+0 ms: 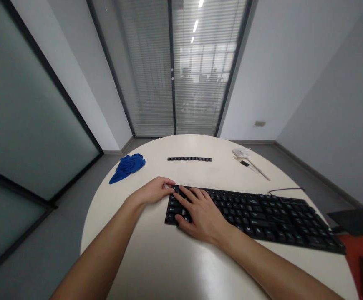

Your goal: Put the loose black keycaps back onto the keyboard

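A black keyboard (pixel 259 216) lies slightly askew on the round white table, its left end in front of me. My left hand (pixel 155 190) is at its far left corner, thumb and fingers pinched around the edge. My right hand (pixel 202 214) rests palm down over the left part of the keys, fingers spread and touching the key area; the keys under it are hidden. Beyond the keyboard, several black keycaps (pixel 190 158) stand in a straight row.
A crumpled blue cloth (pixel 128 166) lies at the table's left. At the right are a thin stick (pixel 258 168), a whitish bundle (pixel 241 153) and a small black piece (pixel 244 163). The keyboard's cable (pixel 286 189) curves toward the right edge. A red and black chair (pixel 356 250) stands at the right.
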Demonstrator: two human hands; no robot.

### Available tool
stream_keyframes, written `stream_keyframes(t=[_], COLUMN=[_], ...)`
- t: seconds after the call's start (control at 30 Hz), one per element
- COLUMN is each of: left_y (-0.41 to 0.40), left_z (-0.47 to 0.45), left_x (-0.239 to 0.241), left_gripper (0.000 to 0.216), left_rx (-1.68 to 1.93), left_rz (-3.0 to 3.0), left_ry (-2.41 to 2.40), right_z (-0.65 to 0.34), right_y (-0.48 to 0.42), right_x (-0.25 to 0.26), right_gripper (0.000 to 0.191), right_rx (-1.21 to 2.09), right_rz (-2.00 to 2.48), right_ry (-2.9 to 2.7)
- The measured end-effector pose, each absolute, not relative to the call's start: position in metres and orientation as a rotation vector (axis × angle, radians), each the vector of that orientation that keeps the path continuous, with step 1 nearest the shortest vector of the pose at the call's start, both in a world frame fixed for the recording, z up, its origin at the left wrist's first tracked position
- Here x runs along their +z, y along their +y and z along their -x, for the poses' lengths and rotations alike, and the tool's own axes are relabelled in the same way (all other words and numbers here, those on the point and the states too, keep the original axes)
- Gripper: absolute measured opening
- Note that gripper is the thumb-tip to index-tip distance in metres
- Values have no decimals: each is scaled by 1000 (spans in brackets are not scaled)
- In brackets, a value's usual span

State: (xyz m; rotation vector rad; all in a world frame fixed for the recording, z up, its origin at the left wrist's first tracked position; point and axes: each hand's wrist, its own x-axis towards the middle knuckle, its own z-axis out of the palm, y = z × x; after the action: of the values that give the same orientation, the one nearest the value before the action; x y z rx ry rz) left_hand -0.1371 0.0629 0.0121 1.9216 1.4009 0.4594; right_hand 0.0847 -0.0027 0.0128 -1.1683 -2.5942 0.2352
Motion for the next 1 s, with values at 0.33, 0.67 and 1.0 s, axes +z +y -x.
stream_keyframes(t=[0.33, 0.67, 1.0], left_y=[60, 72, 83], left_z=[144, 147, 148], left_x=[5, -11, -18], left_gripper=[40, 30, 31], left_rx=[539, 736, 731], left_rz=[-2010, -2167, -2283], left_ry=[1412, 1624, 1893], right_z=[-85, -89, -92], right_y=[-4, -4, -4], right_x=[11, 13, 12], right_gripper=[62, 66, 78], right_rx=[225, 231, 270], right_rz=[1165, 1141, 1124], right_ry=[-2605, -2615, -2615])
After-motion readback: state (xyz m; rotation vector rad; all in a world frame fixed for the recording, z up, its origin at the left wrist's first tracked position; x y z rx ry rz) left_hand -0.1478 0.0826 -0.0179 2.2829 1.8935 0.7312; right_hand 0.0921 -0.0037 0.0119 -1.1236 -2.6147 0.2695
